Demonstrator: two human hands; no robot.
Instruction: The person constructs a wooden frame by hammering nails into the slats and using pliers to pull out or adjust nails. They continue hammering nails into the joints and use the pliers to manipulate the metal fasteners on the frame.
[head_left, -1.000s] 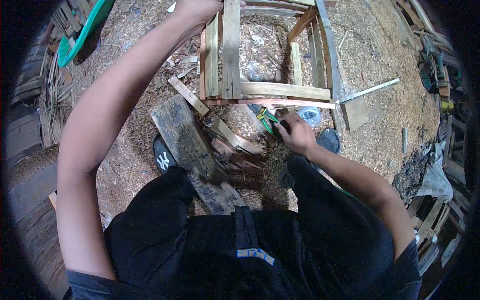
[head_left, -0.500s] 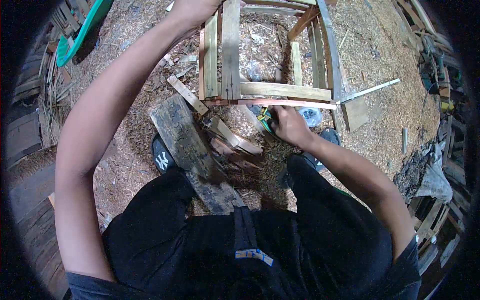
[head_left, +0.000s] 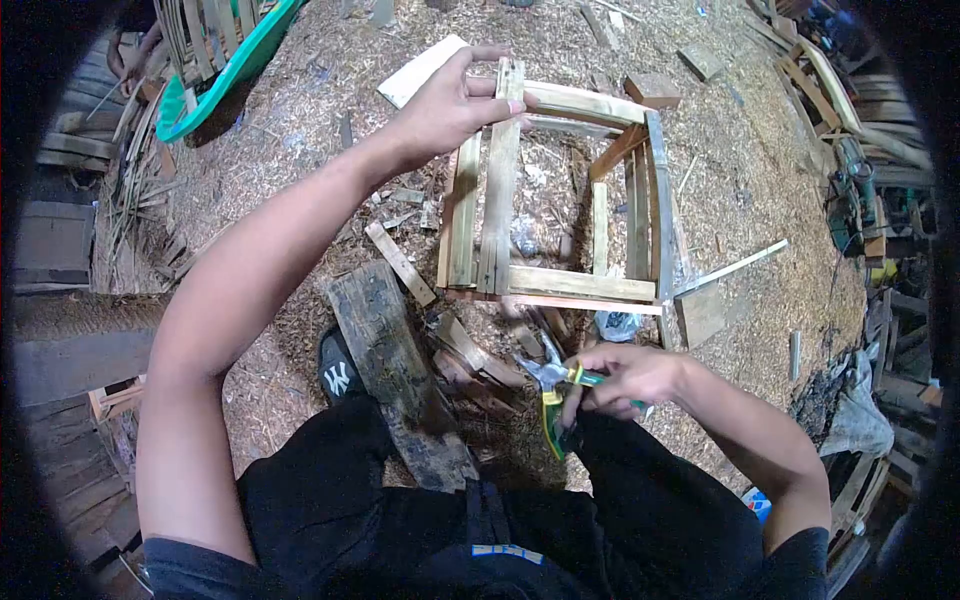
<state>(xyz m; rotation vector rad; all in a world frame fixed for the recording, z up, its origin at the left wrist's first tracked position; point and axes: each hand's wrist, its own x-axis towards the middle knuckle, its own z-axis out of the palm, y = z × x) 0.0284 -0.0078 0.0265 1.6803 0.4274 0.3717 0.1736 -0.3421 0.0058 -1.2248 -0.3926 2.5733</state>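
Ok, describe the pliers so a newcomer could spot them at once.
Start at the open wooden frame, whose upright slat the left hand holds. Just below its near edge in the view, the right hand grips the pliers. Their green-and-yellow handles and spread metal jaws set them apart from the plain wood scraps beside them.
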